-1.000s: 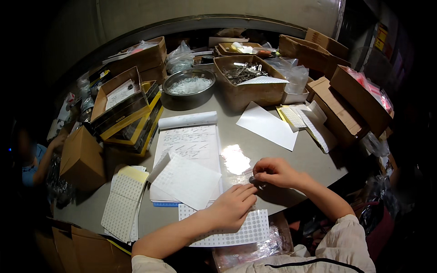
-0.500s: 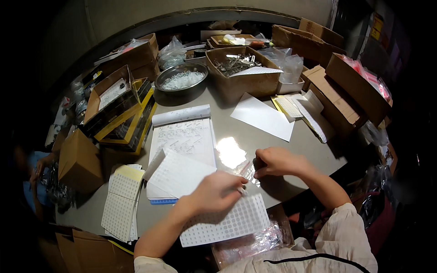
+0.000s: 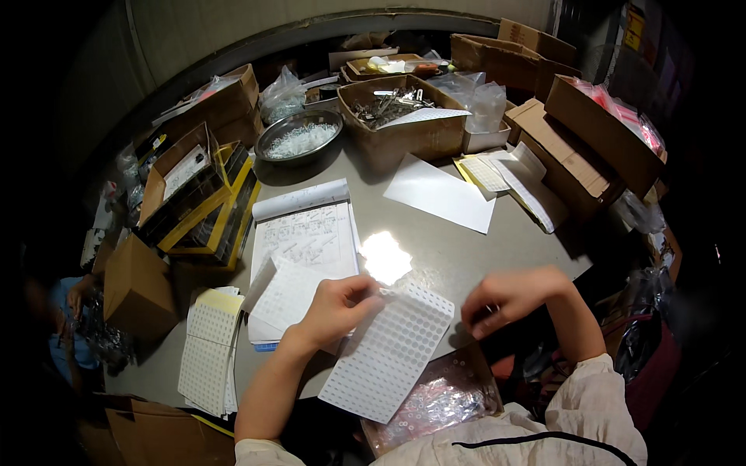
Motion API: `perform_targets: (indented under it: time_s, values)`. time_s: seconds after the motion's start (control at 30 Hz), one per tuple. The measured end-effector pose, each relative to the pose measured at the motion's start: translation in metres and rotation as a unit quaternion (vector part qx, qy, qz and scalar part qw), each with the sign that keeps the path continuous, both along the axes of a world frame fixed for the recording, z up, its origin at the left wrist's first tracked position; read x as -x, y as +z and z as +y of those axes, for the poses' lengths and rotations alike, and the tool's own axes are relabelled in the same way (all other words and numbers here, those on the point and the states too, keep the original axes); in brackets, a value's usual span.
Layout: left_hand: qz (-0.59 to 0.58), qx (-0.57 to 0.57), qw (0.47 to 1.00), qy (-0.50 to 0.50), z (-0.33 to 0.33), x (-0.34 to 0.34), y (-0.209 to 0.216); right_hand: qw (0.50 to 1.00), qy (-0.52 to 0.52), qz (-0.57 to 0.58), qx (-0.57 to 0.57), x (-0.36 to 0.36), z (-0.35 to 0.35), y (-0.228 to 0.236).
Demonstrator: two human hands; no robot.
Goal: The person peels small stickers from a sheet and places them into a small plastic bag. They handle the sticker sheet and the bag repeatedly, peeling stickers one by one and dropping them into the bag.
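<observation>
My left hand is closed, pinching the upper left edge of a white sheet of round stickers. Rows of pale circles cover the sheet, which slants over the table's near edge and partly over the box below. To the right of the sheet, apart from it, my right hand hangs with bent, slightly blurred fingers. A gap shows between its thumb and fingers, and I see nothing in them. Beneath, near my body, sits an open box with clear plastic bags of small pieces.
An open notepad with drawings lies left of centre, more sticker sheets beyond it. A metal bowl of white pieces, a carton of metal parts, white paper and cardboard boxes stand around. Another person's hand shows far left.
My right hand has moved right and down, away from the clear plastic bag that was at its fingers. The sticker sheet has turned and risen upward with my left hand on its edge.
</observation>
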State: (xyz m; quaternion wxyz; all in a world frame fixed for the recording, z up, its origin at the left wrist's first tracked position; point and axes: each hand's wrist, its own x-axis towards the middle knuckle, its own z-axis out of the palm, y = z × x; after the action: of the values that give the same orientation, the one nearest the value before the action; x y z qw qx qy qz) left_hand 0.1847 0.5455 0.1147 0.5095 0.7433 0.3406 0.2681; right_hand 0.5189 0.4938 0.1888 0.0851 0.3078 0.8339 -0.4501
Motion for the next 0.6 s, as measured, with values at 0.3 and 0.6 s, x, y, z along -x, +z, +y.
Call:
perform_targets:
  time_s: [0.3, 0.6]
  values:
    - [0.051, -0.075, 0.996, -0.014, -0.017, -0.016, -0.004, 0.924, -0.188, 0.153, -0.295, 0.071, 0.005, -0.039]
    - [0.065, -0.095, 0.993, -0.002, -0.018, -0.015, -0.001, 0.895, -0.161, 0.178, -0.377, 0.079, 0.006, -0.055]
